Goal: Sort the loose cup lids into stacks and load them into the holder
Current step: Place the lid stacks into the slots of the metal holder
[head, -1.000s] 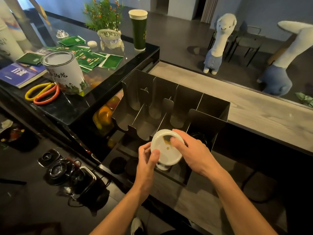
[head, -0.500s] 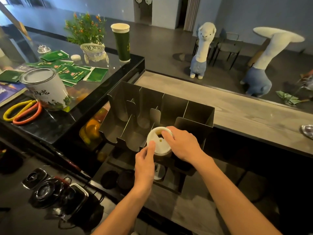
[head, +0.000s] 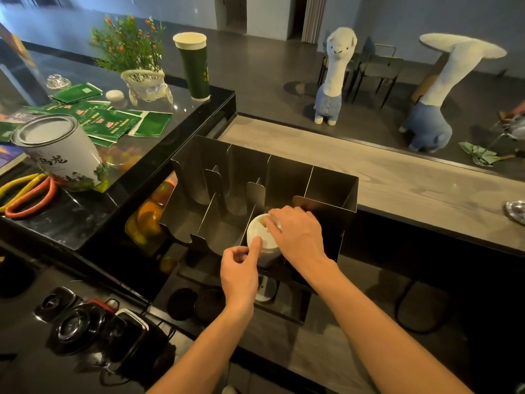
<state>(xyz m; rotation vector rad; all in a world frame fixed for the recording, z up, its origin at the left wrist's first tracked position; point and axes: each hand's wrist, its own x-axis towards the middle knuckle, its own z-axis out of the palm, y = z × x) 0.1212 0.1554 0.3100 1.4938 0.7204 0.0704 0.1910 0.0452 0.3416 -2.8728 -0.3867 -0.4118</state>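
Observation:
A stack of white cup lids (head: pixel 260 234) stands in the third slot from the left of the dark metal holder (head: pixel 326 207), at its front opening. My right hand (head: pixel 298 237) covers the stack's top and right side, fingers curled over it. My left hand (head: pixel 240 275) is just in front; its straight index finger touches the stack's front rim while its other fingers are tucked in. The holder's other slots look dark and bare. One pale lid (head: pixel 267 290) lies on the shelf below the holder, with two dark round lids (head: pixel 196 304) to its left.
Left of the holder, a glossy black counter carries a tea tin (head: pixel 59 155), yellow and orange scissors (head: pixel 25 194), green packets (head: pixel 113 120), a potted plant (head: pixel 130 49) and a tall green cup (head: pixel 193 69). A grey wooden counter (head: pixel 397 189) runs right. Black devices (head: pixel 74 325) sit lower left.
Both hands have lowered the white lids from above the holder's front into the third slot. My left hand went from holding the rim to touching it with one finger.

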